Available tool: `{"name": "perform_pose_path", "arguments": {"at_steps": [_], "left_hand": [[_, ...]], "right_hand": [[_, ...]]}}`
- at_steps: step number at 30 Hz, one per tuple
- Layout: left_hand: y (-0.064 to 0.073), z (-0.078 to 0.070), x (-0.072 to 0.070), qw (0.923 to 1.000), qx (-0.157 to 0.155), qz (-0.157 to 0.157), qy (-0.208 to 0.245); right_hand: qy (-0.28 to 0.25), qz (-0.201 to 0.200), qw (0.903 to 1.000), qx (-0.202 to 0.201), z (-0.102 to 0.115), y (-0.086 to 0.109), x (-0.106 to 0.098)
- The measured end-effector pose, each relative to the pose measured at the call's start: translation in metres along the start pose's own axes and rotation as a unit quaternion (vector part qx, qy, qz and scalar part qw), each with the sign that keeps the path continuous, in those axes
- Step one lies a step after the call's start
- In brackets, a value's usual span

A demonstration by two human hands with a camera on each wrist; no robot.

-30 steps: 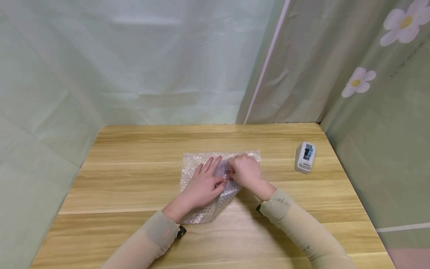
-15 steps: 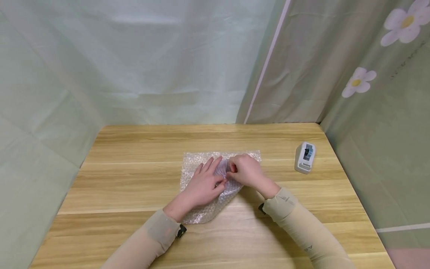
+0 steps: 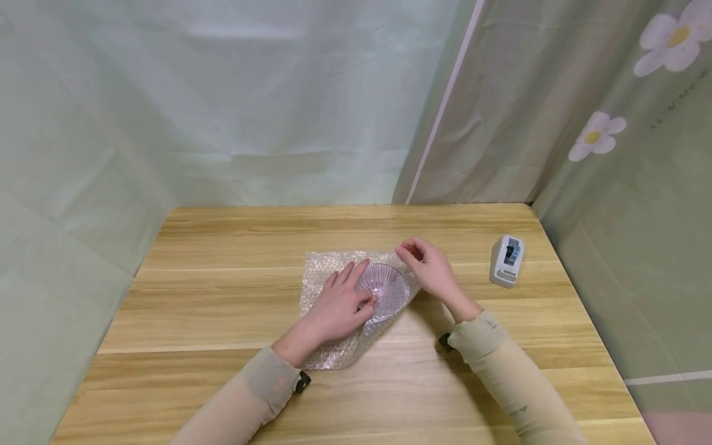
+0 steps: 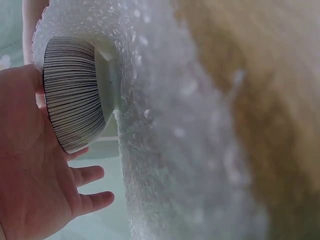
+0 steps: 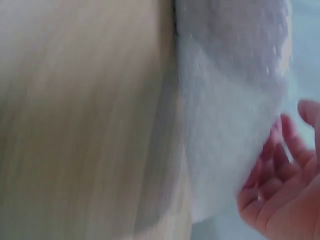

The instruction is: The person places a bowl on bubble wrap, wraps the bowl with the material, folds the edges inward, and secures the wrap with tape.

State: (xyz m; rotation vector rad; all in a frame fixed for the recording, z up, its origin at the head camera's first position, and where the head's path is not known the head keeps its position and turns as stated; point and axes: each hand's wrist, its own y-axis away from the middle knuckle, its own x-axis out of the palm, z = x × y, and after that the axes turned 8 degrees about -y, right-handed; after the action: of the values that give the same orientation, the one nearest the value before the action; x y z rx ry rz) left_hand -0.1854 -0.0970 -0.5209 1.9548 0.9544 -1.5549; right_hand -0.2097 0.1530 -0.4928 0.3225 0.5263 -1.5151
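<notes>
A bowl [image 4: 75,95] with dark thin stripes rests on a sheet of bubble wrap [image 3: 319,272]. In the head view its round mouth is partly covered by a folded flap of the wrap [image 3: 392,300]. My left hand [image 3: 336,309] lies over the bowl's left side; thumb and index finger press the flap down near the bowl's middle, while the other fingers stretch out past the rim. My right hand [image 3: 431,269] is at the sheet's far right corner, fingers loosely bent. In the right wrist view its fingertips are beside the wrap's edge, the thumb apart; contact is unclear.
A grey-white tape dispenser [image 3: 507,261] stands on the right of the wooden table [image 3: 211,309]. Pale curtains [image 3: 278,111] hang behind the table and at its sides, with flower prints on the right.
My right hand has left the bowl's mouth and moved right and away to the sheet's far right corner, uncovering the striped bowl and the flap. My left hand has stayed in place.
</notes>
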Motion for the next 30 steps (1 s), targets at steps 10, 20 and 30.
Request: {"name": "perform_pose_path", "arguments": {"at_steps": [10, 20, 30], "left_hand": [[0.000, 0.001, 0.001, 0.9999, -0.006, 0.003, 0.009], [0.000, 0.000, 0.001, 0.9999, -0.005, 0.003, 0.011], [0.002, 0.000, 0.001, 0.9998, -0.006, 0.008, 0.018]], "right_hand": [[0.000, -0.018, 0.9924, 0.122, -0.034, -0.011, -0.033], [-0.013, 0.052, 0.9781, 0.201, -0.049, -0.016, -0.048], [-0.016, 0.038, 0.9767, 0.211, -0.049, -0.015, -0.044]]}}
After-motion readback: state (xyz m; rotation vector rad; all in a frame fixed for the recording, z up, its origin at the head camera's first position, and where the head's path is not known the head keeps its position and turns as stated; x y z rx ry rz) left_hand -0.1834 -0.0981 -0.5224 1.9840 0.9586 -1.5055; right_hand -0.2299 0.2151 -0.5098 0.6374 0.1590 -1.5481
